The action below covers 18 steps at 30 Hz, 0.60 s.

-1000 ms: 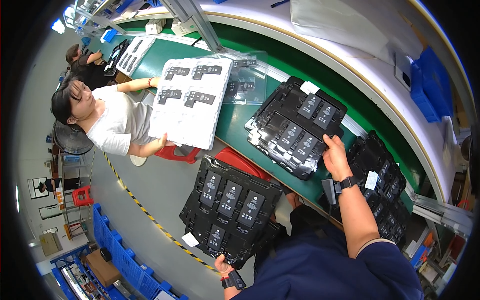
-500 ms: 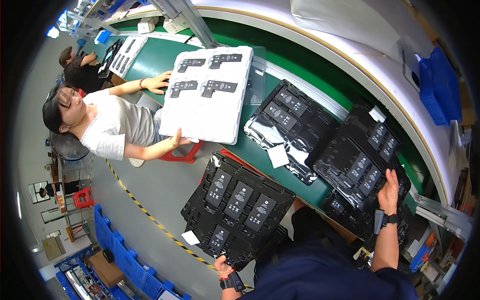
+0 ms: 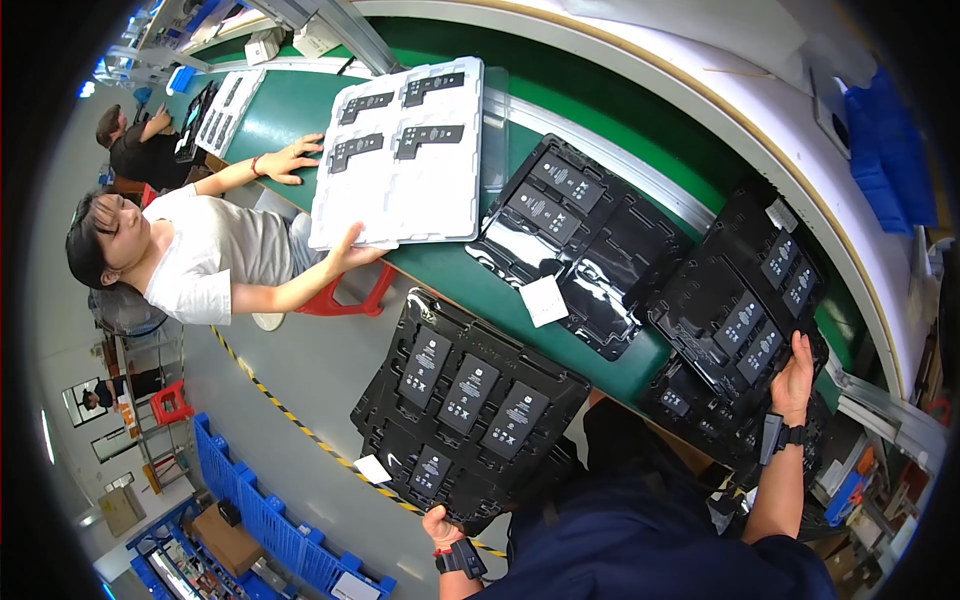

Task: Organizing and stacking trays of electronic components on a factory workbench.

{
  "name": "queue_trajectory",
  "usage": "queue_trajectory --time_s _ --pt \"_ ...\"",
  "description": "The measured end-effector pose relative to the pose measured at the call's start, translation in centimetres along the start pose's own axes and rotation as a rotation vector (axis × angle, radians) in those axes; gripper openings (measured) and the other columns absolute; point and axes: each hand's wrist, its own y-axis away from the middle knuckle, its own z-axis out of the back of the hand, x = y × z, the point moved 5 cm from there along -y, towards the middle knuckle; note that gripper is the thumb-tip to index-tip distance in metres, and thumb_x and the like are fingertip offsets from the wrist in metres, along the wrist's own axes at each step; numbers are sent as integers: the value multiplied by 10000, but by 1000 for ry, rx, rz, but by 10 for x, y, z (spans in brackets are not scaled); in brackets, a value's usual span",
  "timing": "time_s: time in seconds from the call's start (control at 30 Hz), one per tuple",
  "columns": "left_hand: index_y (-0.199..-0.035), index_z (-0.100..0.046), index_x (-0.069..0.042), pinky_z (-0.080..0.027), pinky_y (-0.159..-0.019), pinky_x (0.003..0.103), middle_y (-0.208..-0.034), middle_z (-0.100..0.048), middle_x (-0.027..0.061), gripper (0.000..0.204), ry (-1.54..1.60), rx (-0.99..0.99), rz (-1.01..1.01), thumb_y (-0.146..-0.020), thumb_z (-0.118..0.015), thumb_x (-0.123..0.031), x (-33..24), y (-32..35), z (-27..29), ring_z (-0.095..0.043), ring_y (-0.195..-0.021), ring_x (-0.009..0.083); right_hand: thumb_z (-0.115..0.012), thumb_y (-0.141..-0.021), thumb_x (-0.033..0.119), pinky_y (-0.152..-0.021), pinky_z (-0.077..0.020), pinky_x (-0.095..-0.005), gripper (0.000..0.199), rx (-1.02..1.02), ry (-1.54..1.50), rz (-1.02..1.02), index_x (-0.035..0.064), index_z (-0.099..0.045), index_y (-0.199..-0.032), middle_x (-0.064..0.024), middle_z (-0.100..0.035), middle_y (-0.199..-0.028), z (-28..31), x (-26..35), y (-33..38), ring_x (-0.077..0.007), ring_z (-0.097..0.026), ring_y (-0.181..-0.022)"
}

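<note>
My left hand (image 3: 440, 527) grips the near edge of a black plastic tray (image 3: 385, 420), tilted over the floor beside the bench. Several flat black batteries (image 3: 468, 392) lie in its pockets, and other trays show beneath it. On the right, my right hand (image 3: 793, 380) has its fingers on the outer edge of another black tray (image 3: 690, 312), which carries several batteries (image 3: 736, 322); its thumb is mostly hidden. More black trays lie under this one. Between the two, a black tray (image 3: 625, 255) with two batteries rests on the bench, a white paper slip (image 3: 544, 300) at its near side.
Across the green bench (image 3: 420, 265), a seated co-worker (image 3: 235, 255) has a hand at a white tray (image 3: 400, 205) of L-shaped batteries. Another person (image 3: 150, 145) sits farther off. A red stool (image 3: 345, 290), blue crates (image 3: 255, 500) and a striped floor line (image 3: 270, 395) lie left.
The whole view has shifted a little, with the bench, co-worker and white tray now higher and farther left. The right tray and my right hand appear slightly farther right; both hands keep their grip.
</note>
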Motion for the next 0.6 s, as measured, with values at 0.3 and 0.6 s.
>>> queue_trajectory --time_s 0.3,0.6 --pt "-1144 -496 35 -472 -849 435 -1073 -574 175 608 2 -55 32 -577 -626 -143 6 2 -5 -582 -928 342 -513 -873 166 -923 -375 -306 282 9 30 -63 41 -500 -1126 -51 -534 -1134 -5 -3 -8 -169 -496 -1041" --pt "-1176 -462 30 -412 -918 465 -1116 -548 170 635 132 -16 101 -566 -628 -24 6 2 -10 -525 -1032 352 -529 -864 182 -880 -431 -329 282 -26 54 -106 37 -524 -1105 -60 -574 -1090 -14 1 -13 -179 -551 -975"
